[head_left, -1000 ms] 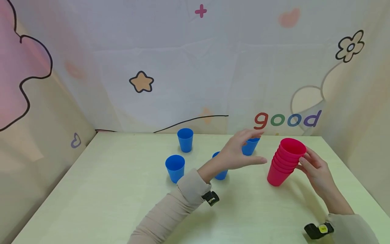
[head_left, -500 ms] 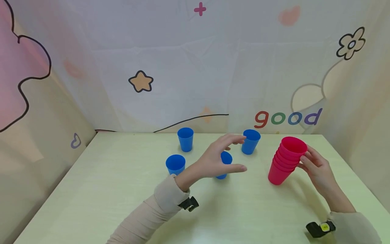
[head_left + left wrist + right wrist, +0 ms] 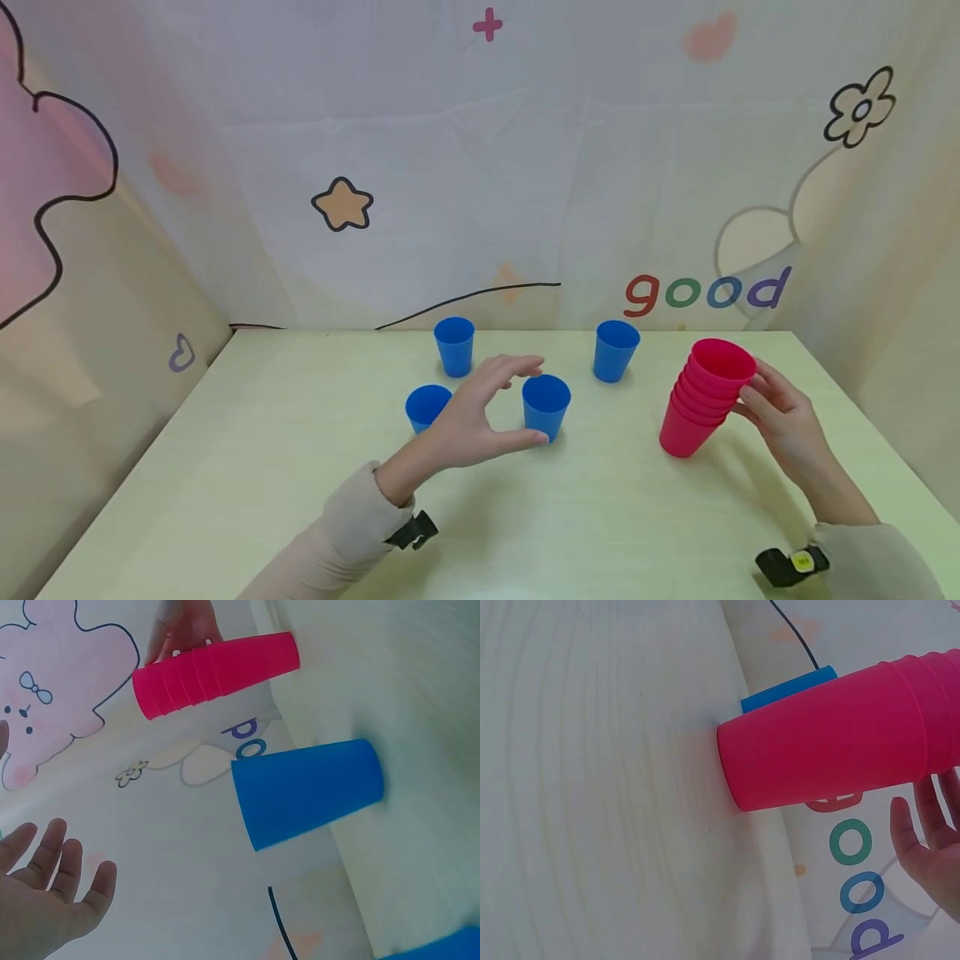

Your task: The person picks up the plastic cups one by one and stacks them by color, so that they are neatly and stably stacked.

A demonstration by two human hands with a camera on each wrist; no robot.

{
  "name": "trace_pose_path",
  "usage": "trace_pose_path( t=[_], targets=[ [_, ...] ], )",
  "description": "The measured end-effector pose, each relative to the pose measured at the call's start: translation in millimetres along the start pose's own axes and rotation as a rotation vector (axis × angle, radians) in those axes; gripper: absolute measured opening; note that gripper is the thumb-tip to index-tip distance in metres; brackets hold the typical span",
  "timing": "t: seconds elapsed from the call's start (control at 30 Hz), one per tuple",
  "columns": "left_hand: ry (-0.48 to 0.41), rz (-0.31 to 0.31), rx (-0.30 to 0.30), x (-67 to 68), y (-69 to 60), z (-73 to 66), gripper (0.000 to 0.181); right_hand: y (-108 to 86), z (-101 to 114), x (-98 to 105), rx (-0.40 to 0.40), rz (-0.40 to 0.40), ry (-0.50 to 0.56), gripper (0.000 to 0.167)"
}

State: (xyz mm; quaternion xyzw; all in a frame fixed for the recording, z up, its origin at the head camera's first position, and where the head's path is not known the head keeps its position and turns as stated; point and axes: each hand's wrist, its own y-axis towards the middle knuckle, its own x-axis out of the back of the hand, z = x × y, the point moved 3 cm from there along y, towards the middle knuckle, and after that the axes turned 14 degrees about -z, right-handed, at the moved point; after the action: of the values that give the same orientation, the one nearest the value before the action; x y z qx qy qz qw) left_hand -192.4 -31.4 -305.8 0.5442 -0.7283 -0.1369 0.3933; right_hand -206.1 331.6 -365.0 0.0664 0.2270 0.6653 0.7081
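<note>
My left hand [image 3: 462, 422] is over the table with thumb and fingers spread in a wide curve, holding nothing. Its thumb tip overlaps the lower part of a blue cup [image 3: 551, 408] in the head view; contact cannot be told. Behind the hand, partly hidden, is another blue cup [image 3: 422, 406]. On the right, my right hand [image 3: 783, 421] grips the upper right side of a stack of pink cups [image 3: 686, 425]. The stack's base rests on the table in the right wrist view. In the left wrist view, the left hand's fingers [image 3: 69, 870] are apart from the cups.
Two more blue cups stand upright farther back, one at the left [image 3: 455, 350] and one at the right [image 3: 615, 354]. A printed cloth [image 3: 450, 167] hangs behind the pale table [image 3: 262, 467] and along its sides.
My left hand has moved left and toward me, from near the back right blue cup to the front pair, its fingers still spread. The right hand and the pink stack have stayed in place.
</note>
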Motion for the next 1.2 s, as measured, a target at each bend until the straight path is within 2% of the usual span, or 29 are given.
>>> trace_pose_path(
  t=[0.27, 0.43, 0.7, 0.97, 1.2],
  targets=[
    [0.065, -0.081, 0.006, 20.4, -22.1, 20.2, 0.066, -0.5, -0.5, 3.3, 0.022, 0.008, -0.012, 0.044],
    [0.130, -0.090, 0.066, 31.8, -35.2, 32.6, 0.064, -2.3, -0.2, 5.0, 0.039, 0.012, -0.026, 0.045],
    [0.213, -0.131, 0.153, 58.3, -50.7, 47.7, 0.061, -3.4, 5.9, 3.4, 0.086, 0.027, -0.076, 0.048],
    [0.241, -0.141, 0.251, 74.4, -62.3, 58.5, 0.062, -5.8, 16.7, -0.5, 0.102, -0.063, -0.091, 0.051],
    [0.233, -0.120, 0.307, 78.6, -61.7, 73.6, 0.065, -8.8, 39.8, -6.3, 0.200, -0.128, -0.127, 0.055]
  ],
)
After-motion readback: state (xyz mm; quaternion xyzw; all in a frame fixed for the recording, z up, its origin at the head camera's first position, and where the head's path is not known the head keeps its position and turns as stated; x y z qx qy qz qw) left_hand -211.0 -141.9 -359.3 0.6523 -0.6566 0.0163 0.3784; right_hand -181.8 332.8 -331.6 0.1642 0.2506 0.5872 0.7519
